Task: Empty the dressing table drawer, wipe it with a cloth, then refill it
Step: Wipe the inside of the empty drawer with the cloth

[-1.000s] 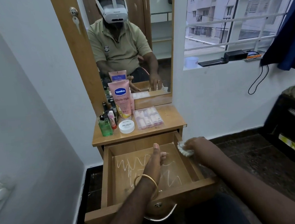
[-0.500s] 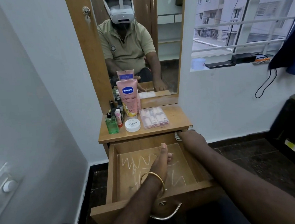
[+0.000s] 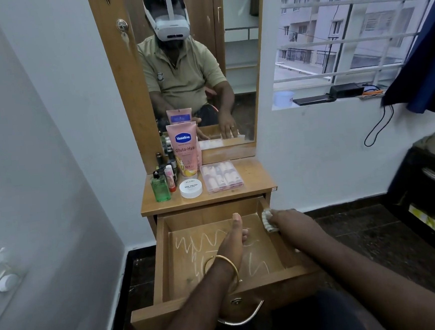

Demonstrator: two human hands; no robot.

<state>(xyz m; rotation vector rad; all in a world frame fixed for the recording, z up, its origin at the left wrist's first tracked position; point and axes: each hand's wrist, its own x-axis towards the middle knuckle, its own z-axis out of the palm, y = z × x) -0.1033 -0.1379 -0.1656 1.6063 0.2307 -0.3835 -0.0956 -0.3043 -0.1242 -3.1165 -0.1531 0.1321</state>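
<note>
cloth [image 3: 268, 220]: soft, light, bunches easily | right hand [image 3: 288, 220] grips it at drawer [image 3: 164, 260] wall, 2 o'clock | left hand [image 3: 234, 244] loosely curled, holding nothing

— What fills the left of the frame?
— A white wall [image 3: 52, 125], a switch plate [image 3: 4, 282] at lower left.
— And the right?
— A barred window [image 3: 344, 32] at upper right, daylight outside, dark floor [image 3: 359, 229] below.

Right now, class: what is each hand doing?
Left hand: open, thumb up, resting inside the drawer.
Right hand: holding a white cloth against the drawer's right wall.
</note>
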